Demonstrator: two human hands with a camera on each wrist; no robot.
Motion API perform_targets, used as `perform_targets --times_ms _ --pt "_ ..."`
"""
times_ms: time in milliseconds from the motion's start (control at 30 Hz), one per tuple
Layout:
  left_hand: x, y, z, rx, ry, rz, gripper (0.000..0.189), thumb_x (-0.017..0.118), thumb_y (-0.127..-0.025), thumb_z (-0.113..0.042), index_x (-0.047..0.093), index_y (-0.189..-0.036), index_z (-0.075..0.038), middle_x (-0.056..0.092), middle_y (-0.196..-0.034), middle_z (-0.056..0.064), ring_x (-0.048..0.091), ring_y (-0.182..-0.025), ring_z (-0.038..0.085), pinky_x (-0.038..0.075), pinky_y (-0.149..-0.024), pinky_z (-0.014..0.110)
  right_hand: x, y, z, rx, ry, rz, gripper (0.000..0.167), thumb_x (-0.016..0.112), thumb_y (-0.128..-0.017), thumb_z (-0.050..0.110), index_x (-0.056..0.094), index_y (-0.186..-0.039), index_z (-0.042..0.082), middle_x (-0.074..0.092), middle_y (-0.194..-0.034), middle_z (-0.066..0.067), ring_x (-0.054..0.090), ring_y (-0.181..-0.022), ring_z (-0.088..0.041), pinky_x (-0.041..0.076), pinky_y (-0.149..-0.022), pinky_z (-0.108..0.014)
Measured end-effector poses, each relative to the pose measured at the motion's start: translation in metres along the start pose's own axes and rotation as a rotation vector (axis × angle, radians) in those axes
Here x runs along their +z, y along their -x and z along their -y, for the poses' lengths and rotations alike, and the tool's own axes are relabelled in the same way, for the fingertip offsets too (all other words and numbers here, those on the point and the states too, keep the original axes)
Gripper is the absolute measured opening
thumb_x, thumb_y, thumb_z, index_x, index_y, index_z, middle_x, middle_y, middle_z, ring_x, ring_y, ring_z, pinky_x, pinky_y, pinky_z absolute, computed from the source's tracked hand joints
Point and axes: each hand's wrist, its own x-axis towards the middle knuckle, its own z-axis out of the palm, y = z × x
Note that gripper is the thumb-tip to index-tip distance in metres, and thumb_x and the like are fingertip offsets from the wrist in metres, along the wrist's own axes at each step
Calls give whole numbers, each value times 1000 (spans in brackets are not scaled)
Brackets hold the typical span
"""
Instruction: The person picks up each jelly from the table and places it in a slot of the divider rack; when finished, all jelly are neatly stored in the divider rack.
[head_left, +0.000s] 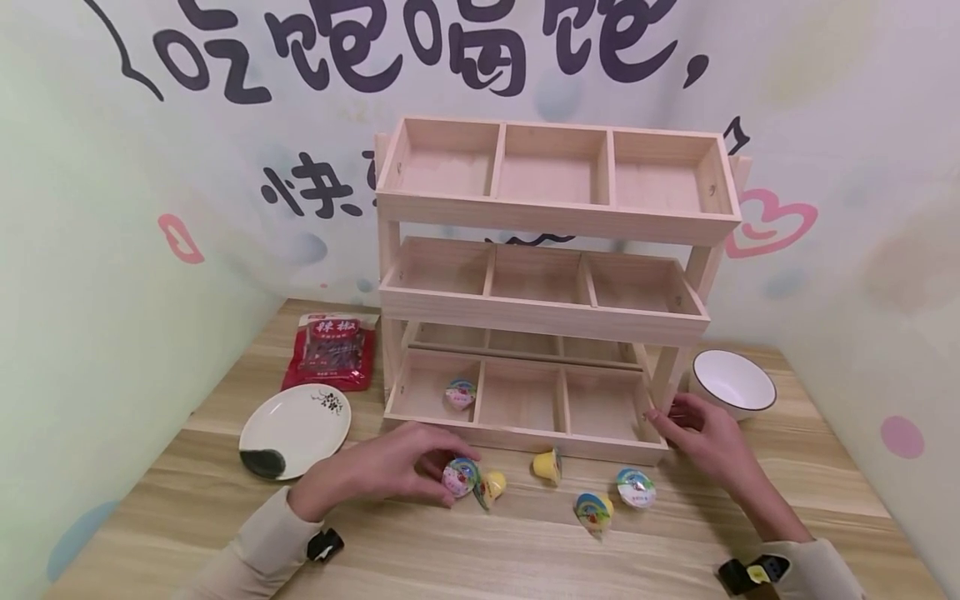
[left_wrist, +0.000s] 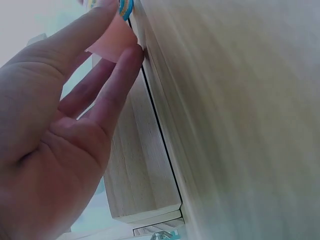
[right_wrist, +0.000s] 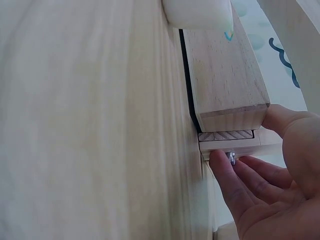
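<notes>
Pink jelly cup: it is held by the left hand (head_left: 397, 467), over the worktop (head_left: 420, 558), in front of the rack's lower left part. The pink jelly cup (head_left: 461, 477) turns its printed lid up toward the head camera. The cup is short; its exact tilt I cannot tell, and also not whether it touches the wood.

Left fingers: the thumb and fingers are bent only as wide as the cup and pinch it from its sides.

Right fingers: the right hand (head_left: 708, 437) grips the lower right end of the wooden rack (head_left: 525, 437), its thumb on one side and the fingers on the other, near a metal bolt (right_wrist: 230, 158).

Rack direction: it stands upright, its long axis going from left to right.

Loose cups: one yellow cup (head_left: 495, 484) lies just beside the pink one, base to the right; a second yellow cup (head_left: 544, 467) points its base left; a third yellow cup (head_left: 604, 505) and a white cup (head_left: 636, 488) are farther right.

Surface and room: the worktop is light wood; the wall (head_left: 465, 167) behind carries big dark characters.

Rack compartments: three tiers, each with three; the bottom left one contains a small cup (head_left: 460, 394).

Worktop left edge: a white plate (head_left: 300, 429) is near it, and a red packet (head_left: 332, 350) at the back left corner.

Worktop back right corner: a white bowl (head_left: 731, 382) is near.
</notes>
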Motion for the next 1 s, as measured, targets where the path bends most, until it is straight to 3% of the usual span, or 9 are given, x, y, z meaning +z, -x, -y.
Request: perform_targets --times_ms 167,333,600,833,1000 --pt "-2 -1 -1 -4 0 -27 52 86 -94 -20 68 -141 -9 72 -137 5 74 -117 12 62 -91 21 0 0 1 3 -8 3 59 74 -104 43 64 -140 -2 74 -127 -23 74 -115 -36 56 -80 -15" --pt "-2 -2 -2 15 -9 -77 50 86 -95 -22 68 -139 -8 74 -133 6 74 -116 12 63 -89 22 0 0 1 4 -5 1 58 74 -104 43 65 -139 -2 75 -126 -22 74 -114 -34 56 -80 -15" --pt "-8 0 -7 62 18 -251 48 89 -91 -19 67 -133 -11 76 -123 7 77 -112 17 64 -90 25 1 0 -2 12 4 -2 58 74 -103 45 66 -137 -1 75 -124 -20 74 -111 -29 56 -80 -16" --pt "-22 4 -7 67 -192 -419 52 91 -90 -22 67 -135 -14 78 -122 2 77 -112 19 64 -97 37 0 1 -1 13 2 1 56 75 -103 44 67 -136 0 76 -123 -18 73 -106 -18 57 -80 -16" --pt "-32 2 1 18 -281 -510 48 91 -90 -26 68 -131 -15 80 -109 1 77 -100 17 66 -87 41 0 0 1 -4 -16 2 50 75 -103 41 68 -134 2 76 -122 -16 70 -99 -3 58 -80 -16"
